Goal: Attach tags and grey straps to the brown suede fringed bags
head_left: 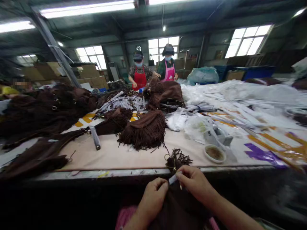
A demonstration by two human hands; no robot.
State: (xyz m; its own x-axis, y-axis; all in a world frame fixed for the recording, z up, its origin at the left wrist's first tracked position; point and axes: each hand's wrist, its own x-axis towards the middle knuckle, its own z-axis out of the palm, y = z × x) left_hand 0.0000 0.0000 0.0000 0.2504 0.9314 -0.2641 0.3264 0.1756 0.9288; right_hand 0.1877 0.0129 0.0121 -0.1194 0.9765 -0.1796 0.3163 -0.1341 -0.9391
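Just off the table's front edge, my left hand point(154, 195) pinches the lower end of a small pale strip point(173, 179). My right hand point(192, 182) is closed at the strip's upper end, beside the metal fittings of a dark brown fringed piece point(176, 161). That piece lies partly on the table edge, and brown fabric point(179, 204) hangs below between my hands. Farther in, a brown fringed bag point(145, 130) rests on the table. To its left is a wrapped strap point(95, 138) with a metal end.
A white bowl point(214, 153) sits right of my hands, near crumpled clear plastic point(199, 126). Brown goods point(43, 108) are heaped at left. White wrapping point(240, 95) covers the far right. Across the table stand a person in a red apron point(140, 79) and another in pink point(169, 72).
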